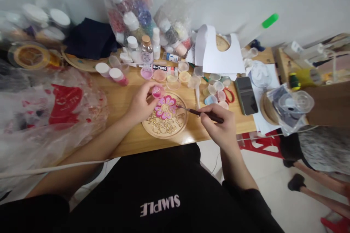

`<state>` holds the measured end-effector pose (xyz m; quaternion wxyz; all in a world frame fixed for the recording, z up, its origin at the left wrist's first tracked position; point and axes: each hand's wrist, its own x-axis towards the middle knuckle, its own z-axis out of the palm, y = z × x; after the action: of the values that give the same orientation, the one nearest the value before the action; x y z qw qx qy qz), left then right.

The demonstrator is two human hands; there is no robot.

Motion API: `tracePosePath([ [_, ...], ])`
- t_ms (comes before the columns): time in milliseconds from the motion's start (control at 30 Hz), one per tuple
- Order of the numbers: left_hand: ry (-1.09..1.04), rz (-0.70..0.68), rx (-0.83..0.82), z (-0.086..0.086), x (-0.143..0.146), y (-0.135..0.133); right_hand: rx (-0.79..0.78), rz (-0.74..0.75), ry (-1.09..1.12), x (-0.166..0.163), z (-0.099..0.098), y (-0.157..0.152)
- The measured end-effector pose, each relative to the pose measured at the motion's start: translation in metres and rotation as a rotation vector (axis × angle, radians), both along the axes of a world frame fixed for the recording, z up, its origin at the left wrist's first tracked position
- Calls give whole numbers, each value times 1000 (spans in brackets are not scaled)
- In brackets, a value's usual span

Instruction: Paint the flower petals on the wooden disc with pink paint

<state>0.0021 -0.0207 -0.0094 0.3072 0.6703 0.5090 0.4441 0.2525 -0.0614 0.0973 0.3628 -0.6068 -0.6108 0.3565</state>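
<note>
My left hand (142, 102) pinches a small clear cup of pink paint (157, 92), tilted over the upper left of a round wooden plaque (158, 134). The plaque carries a raised gold floral outline. Its large flower (166, 107) is coloured in pink and lilac, while the leaves and scrolls below are bare wood. In my right hand (218, 122) is a thin tool with a dark handle (206, 115), held like a pen. The tool's slim metal tip points left, by the flower's right petals. Whether the tip touches the plaque I cannot tell.
Several small paint cups (184, 76) and a B-7000 glue tube (161, 68) stand behind the plaque. To the right are orange-handled scissors (229, 95) and a phone (246, 95). A crumpled plastic bag (90, 98) covers the left side. Another person's legs (314, 185) show at right.
</note>
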Motion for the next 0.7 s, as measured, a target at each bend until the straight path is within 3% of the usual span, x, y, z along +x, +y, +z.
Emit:
tracePosePath([
  [367, -47, -21, -3, 3, 2, 1, 44, 179, -192, -9, 20, 25],
  [700, -75, -4, -11, 3, 3, 0, 72, 184, -216, -10, 20, 23],
])
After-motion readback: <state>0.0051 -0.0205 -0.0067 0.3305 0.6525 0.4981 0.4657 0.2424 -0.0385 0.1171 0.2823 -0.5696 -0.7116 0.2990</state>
